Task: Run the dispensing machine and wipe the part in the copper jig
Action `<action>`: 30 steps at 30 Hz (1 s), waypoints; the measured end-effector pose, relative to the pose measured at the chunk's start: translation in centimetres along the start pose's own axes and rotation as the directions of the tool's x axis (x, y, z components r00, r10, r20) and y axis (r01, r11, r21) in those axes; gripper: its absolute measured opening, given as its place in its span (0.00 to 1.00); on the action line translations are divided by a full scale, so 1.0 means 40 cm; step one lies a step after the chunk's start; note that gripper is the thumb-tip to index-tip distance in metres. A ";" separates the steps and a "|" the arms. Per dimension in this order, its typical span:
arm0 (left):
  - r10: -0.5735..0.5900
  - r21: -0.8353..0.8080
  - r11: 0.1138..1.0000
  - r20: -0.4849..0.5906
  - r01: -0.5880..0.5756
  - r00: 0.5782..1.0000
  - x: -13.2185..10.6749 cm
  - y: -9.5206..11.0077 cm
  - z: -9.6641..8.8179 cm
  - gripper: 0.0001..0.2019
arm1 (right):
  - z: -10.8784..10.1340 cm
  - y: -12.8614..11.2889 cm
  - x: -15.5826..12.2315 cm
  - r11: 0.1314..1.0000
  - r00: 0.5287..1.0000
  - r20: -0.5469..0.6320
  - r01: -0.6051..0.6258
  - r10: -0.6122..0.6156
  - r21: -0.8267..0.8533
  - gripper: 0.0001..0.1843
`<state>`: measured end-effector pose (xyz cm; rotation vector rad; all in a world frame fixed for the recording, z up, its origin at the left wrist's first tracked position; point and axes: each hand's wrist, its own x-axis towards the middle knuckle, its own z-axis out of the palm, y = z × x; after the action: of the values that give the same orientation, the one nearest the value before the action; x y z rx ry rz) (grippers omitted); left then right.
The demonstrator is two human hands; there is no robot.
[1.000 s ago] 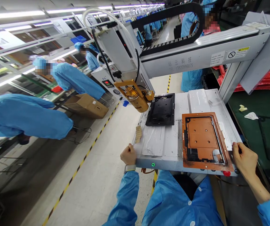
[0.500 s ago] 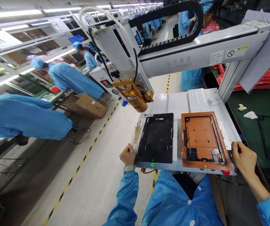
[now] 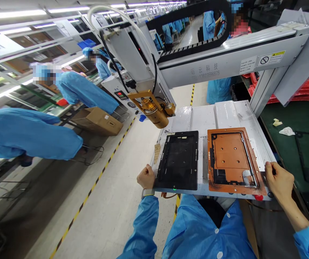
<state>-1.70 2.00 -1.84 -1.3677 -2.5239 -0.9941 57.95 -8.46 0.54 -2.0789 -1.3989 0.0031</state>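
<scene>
My left hand (image 3: 146, 177) is curled closed at the left front corner of a white benchtop machine (image 3: 203, 118). At the right front corner my right hand (image 3: 279, 182) is closed too, thumb uppermost, against the side. What either set of fingers presses or grips is hidden. Between them, a black tray-like fixture (image 3: 180, 155) lies near my left hand. An orange fixture (image 3: 227, 153) with a dark frame-shaped part (image 3: 220, 177) in it lies near my right. A brass-coloured dispensing head (image 3: 155, 112) hangs beyond the black fixture, apart from it.
A gantry beam (image 3: 232, 57) crosses above the machine bed. On the front edge are a red button (image 3: 258, 198) and a green-lit button (image 3: 175, 189), mostly covered. A green bench (image 3: 286, 120) with red packing stands at right. Co-workers in blue gowns (image 3: 30, 131) and a cardboard box (image 3: 97, 121) are left.
The black fixture has slid slightly towards me and now covers most of the green-lit button. The orange fixture and both hands have stayed in place.
</scene>
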 end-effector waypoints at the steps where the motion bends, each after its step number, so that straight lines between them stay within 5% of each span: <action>1: 0.001 0.002 1.000 0.000 -0.001 1.000 0.000 0.001 -0.001 0.25 | -0.001 0.000 0.000 1.000 1.000 -0.001 0.001 -0.001 0.001 0.24; 30: -0.035 0.008 0.999 0.026 0.035 0.999 0.002 0.017 -0.013 0.25 | 0.008 -0.018 -0.007 0.994 0.997 -0.003 0.076 -0.077 -0.075 0.24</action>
<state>-1.35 2.00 -1.05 -1.3474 -2.5762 -0.9782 57.13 -8.34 0.55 -2.0826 -1.4951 -0.0888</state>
